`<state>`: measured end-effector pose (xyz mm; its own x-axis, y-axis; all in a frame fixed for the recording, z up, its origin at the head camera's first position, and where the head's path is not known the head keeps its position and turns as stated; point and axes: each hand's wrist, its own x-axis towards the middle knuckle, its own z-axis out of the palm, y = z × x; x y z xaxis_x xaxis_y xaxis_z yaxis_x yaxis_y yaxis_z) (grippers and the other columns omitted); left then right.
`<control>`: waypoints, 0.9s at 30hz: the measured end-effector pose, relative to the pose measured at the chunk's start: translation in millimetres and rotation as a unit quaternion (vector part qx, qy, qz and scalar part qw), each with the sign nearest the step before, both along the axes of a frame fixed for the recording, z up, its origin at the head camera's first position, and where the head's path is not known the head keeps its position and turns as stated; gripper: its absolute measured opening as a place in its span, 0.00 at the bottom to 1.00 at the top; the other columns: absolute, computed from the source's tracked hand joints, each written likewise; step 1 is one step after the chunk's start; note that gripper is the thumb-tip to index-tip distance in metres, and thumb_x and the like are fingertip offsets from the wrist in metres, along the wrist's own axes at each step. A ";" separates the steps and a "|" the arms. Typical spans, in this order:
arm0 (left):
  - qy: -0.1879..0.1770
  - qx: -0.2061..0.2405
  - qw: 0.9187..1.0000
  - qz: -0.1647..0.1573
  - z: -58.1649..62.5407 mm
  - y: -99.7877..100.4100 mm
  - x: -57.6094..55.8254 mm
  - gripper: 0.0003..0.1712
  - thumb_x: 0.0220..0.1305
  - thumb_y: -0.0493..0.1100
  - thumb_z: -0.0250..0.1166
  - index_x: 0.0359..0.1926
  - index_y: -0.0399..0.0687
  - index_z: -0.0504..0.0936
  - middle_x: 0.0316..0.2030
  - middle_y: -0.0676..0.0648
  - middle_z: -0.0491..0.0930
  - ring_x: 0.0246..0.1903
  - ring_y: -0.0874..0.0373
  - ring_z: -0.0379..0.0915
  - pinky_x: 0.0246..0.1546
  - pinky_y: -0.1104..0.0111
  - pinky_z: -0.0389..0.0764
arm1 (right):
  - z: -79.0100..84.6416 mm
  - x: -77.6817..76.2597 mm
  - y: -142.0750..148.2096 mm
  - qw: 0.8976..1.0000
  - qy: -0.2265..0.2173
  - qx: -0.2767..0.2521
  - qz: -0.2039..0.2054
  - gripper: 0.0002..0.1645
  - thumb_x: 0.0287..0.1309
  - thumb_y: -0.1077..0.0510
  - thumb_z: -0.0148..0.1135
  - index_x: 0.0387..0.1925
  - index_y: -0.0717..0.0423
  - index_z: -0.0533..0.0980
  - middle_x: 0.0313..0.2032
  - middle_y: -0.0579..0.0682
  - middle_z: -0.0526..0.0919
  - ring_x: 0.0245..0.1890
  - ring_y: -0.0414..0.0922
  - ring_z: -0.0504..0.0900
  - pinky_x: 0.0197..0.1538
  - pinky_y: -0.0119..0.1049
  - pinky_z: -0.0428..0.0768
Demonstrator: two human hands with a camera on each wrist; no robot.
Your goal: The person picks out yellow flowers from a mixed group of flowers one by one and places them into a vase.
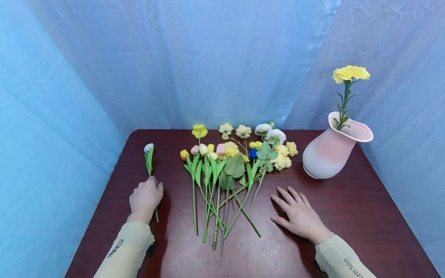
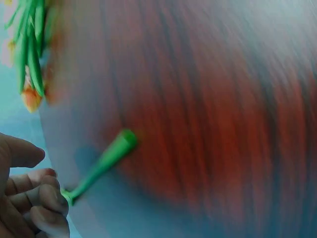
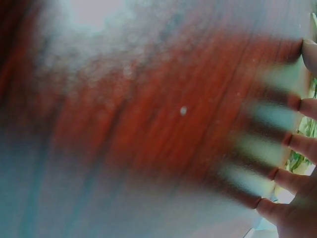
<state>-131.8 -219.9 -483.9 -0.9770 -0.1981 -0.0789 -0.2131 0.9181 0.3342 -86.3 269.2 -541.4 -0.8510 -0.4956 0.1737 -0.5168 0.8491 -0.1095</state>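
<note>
At the left of the table, my left hand holds a single tulip with a pale blue-white bloom. Its bloom and leaves point away from me, beyond the hand. In the left wrist view the fingers curl at the green stem, whose cut end sticks out past them; the thumb stands apart from the fingertips. My right hand rests on the table with its fingers spread and nothing in them. It lies between the loose flowers and a pink-and-white vase, touching neither.
Mid-table lie several artificial flowers: an orange-yellow tulip, a blue tulip, white blooms and yellow ones, their stems crossing towards me. A yellow carnation stands in the vase. Blue curtains hang behind the dark red table.
</note>
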 end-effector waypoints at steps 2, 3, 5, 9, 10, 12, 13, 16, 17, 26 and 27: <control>0.002 0.010 1.000 -0.007 1.9 7.1 -0.6 0.12 0.69 0.47 0.55 0.32 0.44 0.74 0.22 0.42 0.75 0.19 0.45 0.72 0.18 0.52 0.72 | -0.1 0.1 0.0 1.000 0.000 0.001 0.000 0.42 0.53 0.29 0.60 0.65 0.43 0.69 0.67 0.57 0.65 0.66 0.64 0.58 0.59 0.67 0.62; 0.002 0.014 1.000 -0.009 2.4 10.4 -1.0 0.11 0.68 0.47 0.56 0.32 0.45 0.74 0.22 0.43 0.75 0.19 0.46 0.71 0.18 0.52 0.72 | -0.1 0.1 -0.1 1.000 -0.001 0.001 -0.001 0.42 0.54 0.29 0.60 0.65 0.43 0.69 0.68 0.57 0.64 0.66 0.64 0.58 0.59 0.67 0.62; 0.004 0.022 1.000 -0.015 2.1 16.1 -1.6 0.10 0.68 0.47 0.57 0.33 0.46 0.75 0.23 0.44 0.76 0.20 0.47 0.72 0.19 0.53 0.73 | -0.2 0.2 -0.3 1.000 -0.003 0.001 -0.001 0.42 0.54 0.29 0.60 0.65 0.44 0.69 0.68 0.57 0.64 0.66 0.64 0.58 0.59 0.67 0.62; 0.003 0.039 0.999 -0.025 -0.7 26.2 -2.2 0.11 0.66 0.49 0.58 0.32 0.48 0.76 0.22 0.45 0.76 0.21 0.46 0.73 0.21 0.53 0.74 | 0.6 0.3 -0.6 1.000 -0.006 0.001 -0.002 0.42 0.54 0.29 0.60 0.65 0.44 0.69 0.68 0.57 0.64 0.66 0.64 0.58 0.60 0.67 0.62; 0.003 0.044 0.999 -0.026 -1.4 28.6 -2.3 0.11 0.66 0.50 0.58 0.32 0.48 0.77 0.22 0.46 0.77 0.22 0.46 0.73 0.22 0.52 0.74 | 1.1 0.3 -0.7 1.000 -0.006 0.000 -0.002 0.42 0.54 0.30 0.61 0.65 0.44 0.69 0.68 0.57 0.64 0.66 0.64 0.58 0.60 0.67 0.62; 0.001 0.054 0.998 -0.030 -3.2 33.5 -2.5 0.12 0.66 0.52 0.59 0.33 0.48 0.78 0.23 0.45 0.77 0.23 0.46 0.74 0.23 0.52 0.75 | 2.1 0.5 -0.9 1.000 -0.005 0.000 -0.001 0.42 0.53 0.30 0.61 0.65 0.45 0.70 0.68 0.58 0.65 0.66 0.64 0.58 0.60 0.67 0.62; 0.000 0.059 0.998 -0.032 -3.7 36.3 -2.5 0.13 0.66 0.52 0.59 0.34 0.48 0.79 0.24 0.46 0.78 0.23 0.47 0.74 0.24 0.53 0.75 | 2.7 0.6 -1.0 1.000 -0.004 -0.001 -0.001 0.42 0.53 0.30 0.61 0.65 0.45 0.70 0.67 0.58 0.65 0.66 0.64 0.58 0.60 0.67 0.62; -0.017 0.091 0.995 -0.037 -4.1 45.3 -1.6 0.17 0.66 0.56 0.58 0.36 0.47 0.80 0.22 0.46 0.78 0.20 0.50 0.73 0.23 0.56 0.75 | 4.1 0.9 -1.2 1.000 -0.001 -0.002 0.001 0.42 0.53 0.30 0.62 0.65 0.45 0.70 0.67 0.58 0.65 0.65 0.65 0.59 0.59 0.67 0.62; -0.027 0.108 0.993 -0.037 -4.2 48.5 -1.0 0.19 0.66 0.57 0.58 0.37 0.47 0.80 0.20 0.46 0.78 0.18 0.51 0.73 0.21 0.58 0.75 | 4.5 1.0 -1.4 1.000 0.000 -0.002 0.002 0.42 0.53 0.30 0.62 0.65 0.45 0.70 0.67 0.58 0.65 0.65 0.65 0.59 0.59 0.67 0.63; -0.097 0.283 0.953 -0.042 -12.7 70.2 4.4 0.16 0.64 0.53 0.64 0.31 0.44 0.81 0.15 0.44 0.79 0.08 0.54 0.71 0.09 0.64 0.75 | 6.0 1.1 -2.3 1.000 -0.002 0.002 0.002 0.42 0.53 0.30 0.62 0.65 0.46 0.70 0.67 0.58 0.65 0.65 0.65 0.60 0.59 0.67 0.63; -0.100 0.296 0.949 -0.042 -14.3 71.2 4.8 0.16 0.64 0.52 0.64 0.30 0.43 0.81 0.14 0.43 0.79 0.07 0.54 0.71 0.08 0.65 0.75 | 6.0 1.0 -2.4 1.000 -0.003 0.001 0.001 0.42 0.53 0.30 0.62 0.65 0.45 0.70 0.67 0.58 0.65 0.65 0.65 0.60 0.59 0.67 0.63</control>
